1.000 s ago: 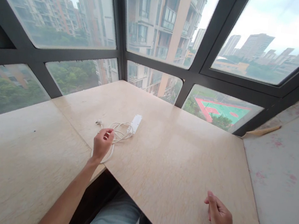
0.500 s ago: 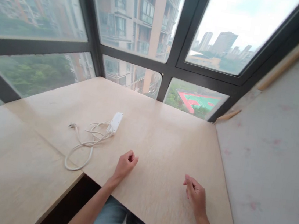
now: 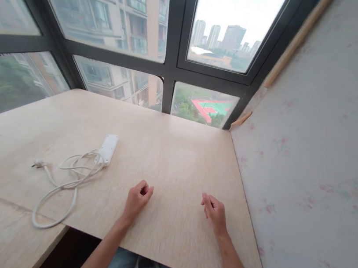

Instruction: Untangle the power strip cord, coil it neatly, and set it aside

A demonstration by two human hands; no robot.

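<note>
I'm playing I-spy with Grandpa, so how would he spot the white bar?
Find the pale tabletop below the windows. Left of the left hand lies a looped cord. By its farthest loops is the white bar, straight where the cord curls.

1. Power strip (image 3: 108, 149): no label, brand or rating legible.
2. Plug (image 3: 39, 163): no marking legible at this size.
3. Window frame (image 3: 173, 53): no text or number legible.
4. Building outside (image 3: 154, 15): no sign legible.

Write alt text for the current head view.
A person's left hand and right hand, both curled with nothing visible in them, are over a pale table. To their left lies a white power strip with its looped cord and plug. Windows stand behind.
</note>
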